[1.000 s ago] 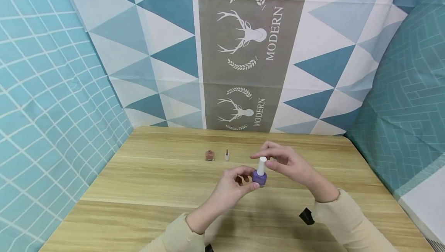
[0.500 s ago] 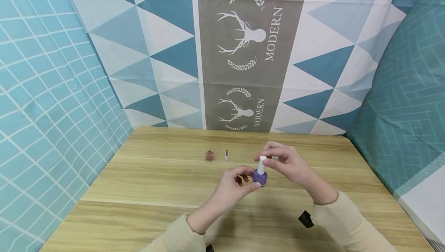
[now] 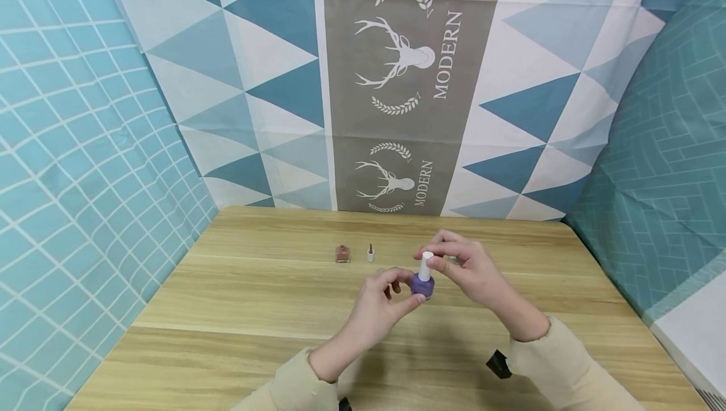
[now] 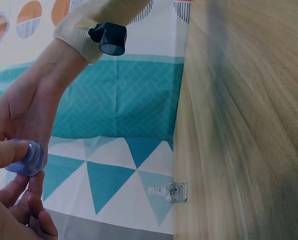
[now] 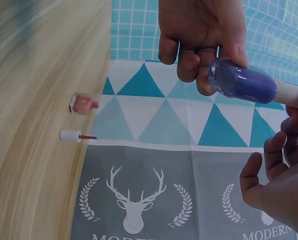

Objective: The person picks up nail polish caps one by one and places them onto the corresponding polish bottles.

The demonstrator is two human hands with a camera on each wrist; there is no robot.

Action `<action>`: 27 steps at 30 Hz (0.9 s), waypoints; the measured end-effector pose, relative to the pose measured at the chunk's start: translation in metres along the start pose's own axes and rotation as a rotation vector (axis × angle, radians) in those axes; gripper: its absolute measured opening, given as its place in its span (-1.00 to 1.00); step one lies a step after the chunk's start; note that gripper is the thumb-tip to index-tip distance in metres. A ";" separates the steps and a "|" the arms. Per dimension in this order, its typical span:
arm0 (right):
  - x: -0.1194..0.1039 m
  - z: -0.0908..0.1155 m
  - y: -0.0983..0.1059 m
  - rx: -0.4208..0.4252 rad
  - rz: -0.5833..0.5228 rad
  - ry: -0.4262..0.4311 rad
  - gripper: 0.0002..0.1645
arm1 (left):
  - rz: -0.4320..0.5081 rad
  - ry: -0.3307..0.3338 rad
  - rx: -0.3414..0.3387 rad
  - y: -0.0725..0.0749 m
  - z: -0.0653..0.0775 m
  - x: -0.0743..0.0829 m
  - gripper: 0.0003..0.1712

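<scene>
Centrally, a purple bottle (image 3: 422, 287) of what looks like nail polish is held in the air above the wooden surface (image 3: 244, 310), close to upright, its tall white cap (image 3: 425, 266) pointing up and seated on the neck. The left hand (image 3: 374, 304) is clamped on the body of the bottle, thumb on one side and fingers on the other. The right hand (image 3: 471, 267) pinches the cap between thumb and fingertip, its other fingers loosely bent.

Farther back stands a small brownish-pink bottle (image 3: 343, 254), uncapped. Just beside it, not touching, a white brush top (image 3: 371, 254) rests with its brown bristles upward. Beyond the right hand, and mostly hidden by it in the head view, a clear bottle (image 4: 176, 192) with a white top stands on the surface.

Beige sleeves (image 3: 561, 357) cover both forearms. Behind everything hangs a backdrop (image 3: 391, 108) with blue triangles, white deer heads and the word MODERN.
</scene>
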State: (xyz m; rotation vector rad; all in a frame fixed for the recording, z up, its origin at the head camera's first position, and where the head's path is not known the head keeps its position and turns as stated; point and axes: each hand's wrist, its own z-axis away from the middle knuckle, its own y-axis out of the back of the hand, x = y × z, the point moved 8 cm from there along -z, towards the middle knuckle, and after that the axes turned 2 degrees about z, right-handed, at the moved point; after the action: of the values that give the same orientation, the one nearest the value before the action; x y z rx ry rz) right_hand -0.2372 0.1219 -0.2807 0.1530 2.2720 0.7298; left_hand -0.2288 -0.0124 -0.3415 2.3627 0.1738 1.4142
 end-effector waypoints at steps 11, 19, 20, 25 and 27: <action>0.004 -0.002 -0.002 -0.044 -0.004 -0.025 -0.78 | -0.040 0.019 0.000 0.000 -0.001 -0.002 -0.75; 0.011 -0.001 0.006 -0.130 -0.078 -0.092 -0.74 | 0.020 -0.006 -0.039 0.006 -0.005 -0.004 -0.53; 0.012 -0.001 0.009 -0.128 -0.076 -0.092 -0.74 | 0.025 -0.007 -0.040 0.008 -0.006 -0.005 -0.51; 0.014 0.001 0.021 -0.093 -0.062 -0.073 -0.75 | 0.036 -0.013 -0.024 0.022 -0.011 -0.012 -0.40; 0.016 0.003 0.025 -0.077 -0.057 -0.074 -0.76 | 0.010 -0.023 -0.007 0.029 -0.013 -0.015 -0.34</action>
State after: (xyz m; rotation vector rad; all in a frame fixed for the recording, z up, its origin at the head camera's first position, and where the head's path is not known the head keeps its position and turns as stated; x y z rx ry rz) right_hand -0.2491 0.1492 -0.2783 0.0774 2.1661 0.7680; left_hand -0.2497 -0.0404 -0.3375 2.3759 0.1516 1.3898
